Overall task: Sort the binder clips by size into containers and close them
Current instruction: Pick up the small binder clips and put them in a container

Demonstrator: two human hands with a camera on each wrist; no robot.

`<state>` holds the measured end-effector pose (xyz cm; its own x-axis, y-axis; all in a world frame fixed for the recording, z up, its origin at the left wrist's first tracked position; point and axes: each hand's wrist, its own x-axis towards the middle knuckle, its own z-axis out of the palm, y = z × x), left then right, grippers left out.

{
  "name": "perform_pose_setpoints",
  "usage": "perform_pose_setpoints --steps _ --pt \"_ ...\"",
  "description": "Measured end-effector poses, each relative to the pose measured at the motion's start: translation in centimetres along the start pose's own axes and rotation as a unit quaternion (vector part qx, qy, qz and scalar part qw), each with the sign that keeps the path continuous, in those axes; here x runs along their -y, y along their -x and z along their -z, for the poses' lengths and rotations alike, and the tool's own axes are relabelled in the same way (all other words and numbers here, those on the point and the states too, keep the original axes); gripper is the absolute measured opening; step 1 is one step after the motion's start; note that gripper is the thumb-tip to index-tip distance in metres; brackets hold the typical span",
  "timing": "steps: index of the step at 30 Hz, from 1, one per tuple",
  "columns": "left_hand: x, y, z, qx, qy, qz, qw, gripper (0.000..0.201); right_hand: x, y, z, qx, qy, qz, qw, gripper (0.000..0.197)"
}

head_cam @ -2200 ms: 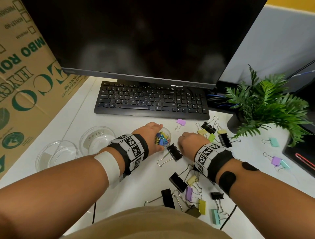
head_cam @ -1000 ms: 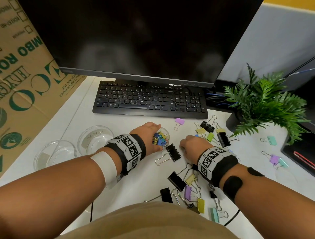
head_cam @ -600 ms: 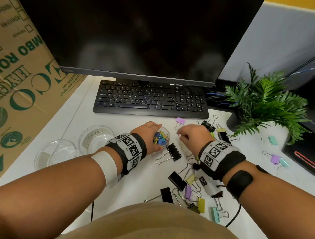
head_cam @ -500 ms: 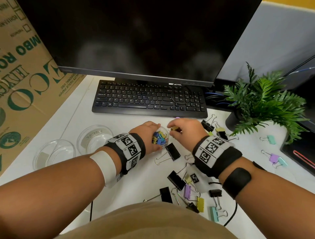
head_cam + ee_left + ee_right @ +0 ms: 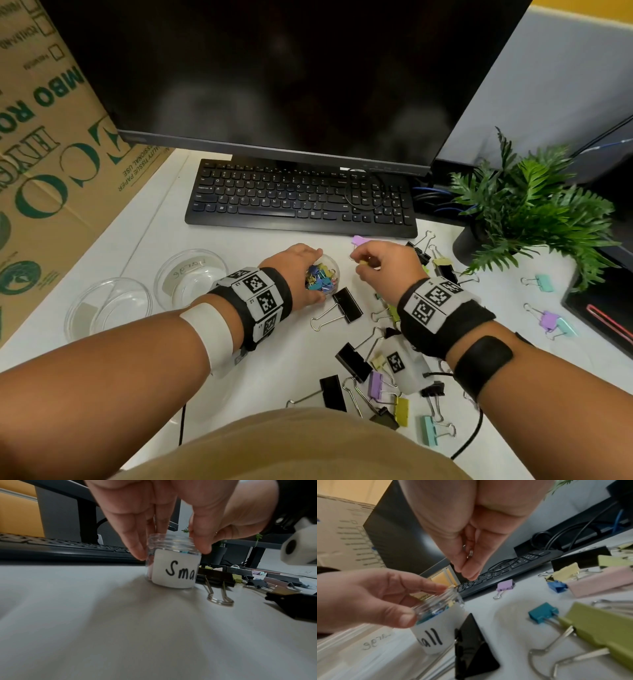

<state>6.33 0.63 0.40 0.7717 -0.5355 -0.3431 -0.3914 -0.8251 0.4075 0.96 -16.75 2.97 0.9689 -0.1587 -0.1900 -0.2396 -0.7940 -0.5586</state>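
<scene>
My left hand (image 5: 299,270) grips a small clear jar (image 5: 322,278) labelled "Small", standing on the white desk and holding several small coloured clips. Seen from the left wrist, the fingers and thumb clasp the jar (image 5: 173,568) near its open rim. My right hand (image 5: 361,263) hovers just right of the jar's mouth and pinches a small yellow clip (image 5: 363,263). In the right wrist view only the clip's wire handle (image 5: 470,552) shows between the closed fingertips, above the jar (image 5: 436,609). Several bigger clips, one of them a large black clip (image 5: 347,305), lie scattered to the right.
Two wider clear containers (image 5: 191,274) (image 5: 109,305) stand open at the left. A keyboard (image 5: 301,198) and a monitor are behind, a cardboard box (image 5: 51,154) on the left, a potted plant (image 5: 527,205) on the right. A lilac clip (image 5: 505,586) lies near the keyboard.
My right hand lifted from the clip pile with a small yellow clip and moved left to the jar's mouth. The left hand kept holding the jar in place.
</scene>
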Motion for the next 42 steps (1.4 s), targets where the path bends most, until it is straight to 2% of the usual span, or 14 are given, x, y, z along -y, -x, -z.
perform_pose_setpoints --steps 2,6,9,11,13,16,18,24,28,32,40,42 --pt "0.0 0.0 0.0 0.000 -0.001 0.000 1.000 0.083 0.2 0.3 -0.2 0.003 -0.011 0.006 1.000 0.024" --pt "0.0 0.0 0.0 -0.004 0.005 -0.001 1.000 0.080 1.8 0.4 -1.5 0.028 -0.028 0.072 0.997 0.035" --pt "-0.2 0.0 0.2 -0.004 0.003 -0.003 1.000 0.077 1.8 0.0 -1.9 0.027 -0.030 0.087 0.995 0.034" --pt "-0.2 0.1 0.2 -0.002 -0.007 -0.004 1.000 0.080 0.3 -0.6 -1.3 -0.008 0.009 0.028 1.000 0.030" --pt "-0.1 0.1 0.2 0.002 -0.009 -0.003 1.000 0.082 -1.9 -1.1 -0.1 -0.029 0.074 -0.065 0.995 0.028" --pt "-0.1 0.1 0.1 0.003 -0.008 -0.004 1.000 0.082 -4.9 -1.1 1.7 0.030 0.197 -0.184 0.963 0.029" --pt "-0.1 0.1 0.1 0.002 -0.009 -0.003 1.000 0.082 -6.3 -0.5 2.2 0.060 0.224 -0.204 0.951 0.031" --pt "-0.2 0.2 0.2 0.005 -0.009 0.003 1.000 0.083 -7.9 0.8 0.9 0.067 0.236 -0.150 0.958 0.031" --pt "-0.3 0.2 0.3 0.006 -0.012 0.003 1.000 0.082 -7.3 1.3 0.3 0.068 0.270 -0.081 0.957 0.026" --pt "-0.4 0.3 0.4 0.007 -0.015 0.002 1.000 0.082 -6.7 1.6 0.0 0.129 0.295 -0.085 0.943 0.025" --pt "-0.4 0.2 0.4 0.011 -0.014 0.005 1.000 0.082 -6.7 1.2 -0.8 0.132 0.333 -0.058 0.932 0.028" --pt "-0.4 0.2 0.4 0.013 -0.012 0.006 1.000 0.082 -6.6 1.3 -0.8 0.115 0.331 -0.055 0.935 0.028"
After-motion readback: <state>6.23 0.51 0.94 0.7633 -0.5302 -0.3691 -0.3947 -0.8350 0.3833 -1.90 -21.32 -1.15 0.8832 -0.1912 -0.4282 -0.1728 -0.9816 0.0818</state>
